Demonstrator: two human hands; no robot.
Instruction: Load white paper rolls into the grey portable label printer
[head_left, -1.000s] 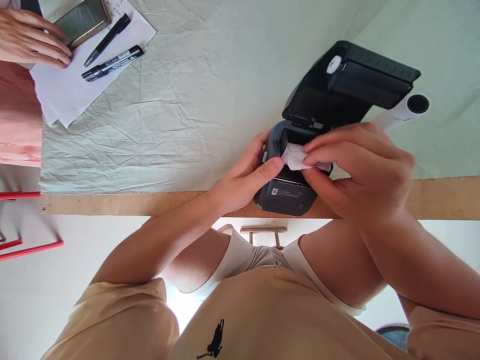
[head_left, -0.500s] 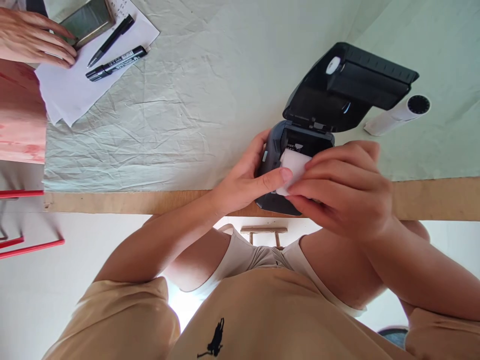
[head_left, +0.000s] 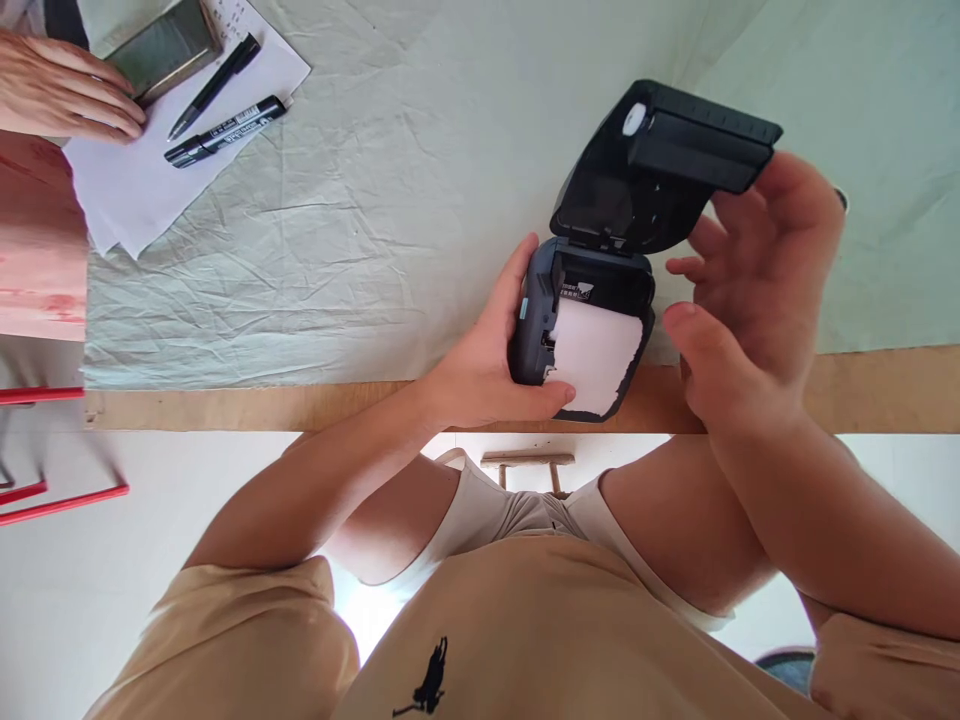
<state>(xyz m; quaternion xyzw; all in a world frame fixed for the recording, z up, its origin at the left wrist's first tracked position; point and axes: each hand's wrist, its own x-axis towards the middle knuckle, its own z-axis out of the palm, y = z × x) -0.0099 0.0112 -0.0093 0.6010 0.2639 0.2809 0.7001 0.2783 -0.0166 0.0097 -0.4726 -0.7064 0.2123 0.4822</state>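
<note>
A small dark label printer point(head_left: 534, 340) sits at the table's front edge with its lid point(head_left: 600, 190) swung up. White paper point(head_left: 596, 350) lies in its bay, with a ragged torn end towards me. My left hand point(head_left: 499, 365) wraps the printer's left side, its thumb resting on the paper's near end. My right hand point(head_left: 765, 270) is to the right of the printer, fingers apart and palm turned towards the lid. Its raised fingertips reach the lid's far right corner; whether they touch it I cannot tell.
At the far left, a co-worker's hand point(head_left: 67, 85) rests by a phone point(head_left: 165, 50). A black pen point(head_left: 214, 88) and a black marker point(head_left: 225, 132) lie on white sheets point(head_left: 135, 200). A greenish cloth point(head_left: 375, 200) covers the table above its wooden edge point(head_left: 225, 408).
My right hand has let go of the paper and moved right and up towards the lid. The paper now lies spread in the bay. The lid has shifted left slightly.
</note>
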